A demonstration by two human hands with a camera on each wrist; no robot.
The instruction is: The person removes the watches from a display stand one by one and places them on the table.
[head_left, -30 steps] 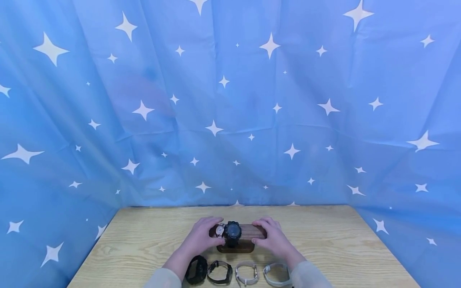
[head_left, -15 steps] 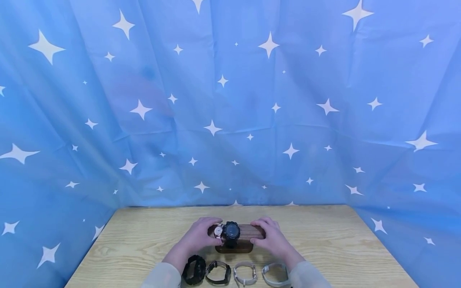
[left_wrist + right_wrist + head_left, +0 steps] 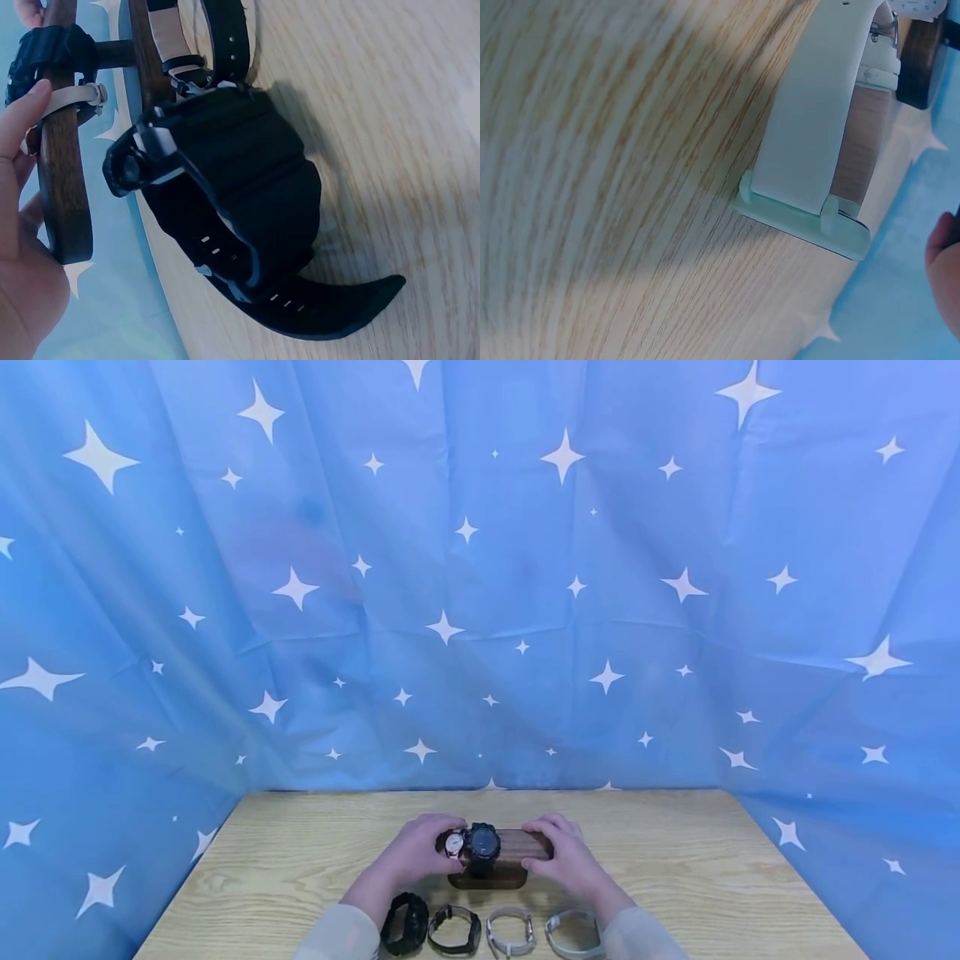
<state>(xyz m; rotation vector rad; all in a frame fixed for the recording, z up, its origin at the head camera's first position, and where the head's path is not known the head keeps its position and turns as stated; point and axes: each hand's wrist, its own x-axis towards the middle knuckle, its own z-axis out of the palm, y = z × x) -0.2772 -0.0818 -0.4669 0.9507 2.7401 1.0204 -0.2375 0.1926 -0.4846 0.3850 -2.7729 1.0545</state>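
Observation:
My left hand [image 3: 416, 850] grips the left end of a dark wooden watch stand [image 3: 517, 842], thumb in front and fingers behind. Its right end is held the same way by my right hand [image 3: 566, 857]. Beside my left fingers, a small watch [image 3: 453, 843] with a pale dial is fastened round the bar. Right next to it sits a chunky black digital watch [image 3: 484, 841]. The left wrist view shows the left thumb overlapping the small watch's light strap [image 3: 69, 97]. Only a bit of the right hand [image 3: 946, 281] enters the right wrist view.
Nearer me, a row of watches stands on the wooden table [image 3: 720, 893]: a bulky black one [image 3: 405, 925], a slim black-strapped one [image 3: 454, 930], a pale pinkish one [image 3: 512, 930] and a pale mint one [image 3: 574, 933]. A blue star-patterned curtain [image 3: 525, 585] hangs behind the table.

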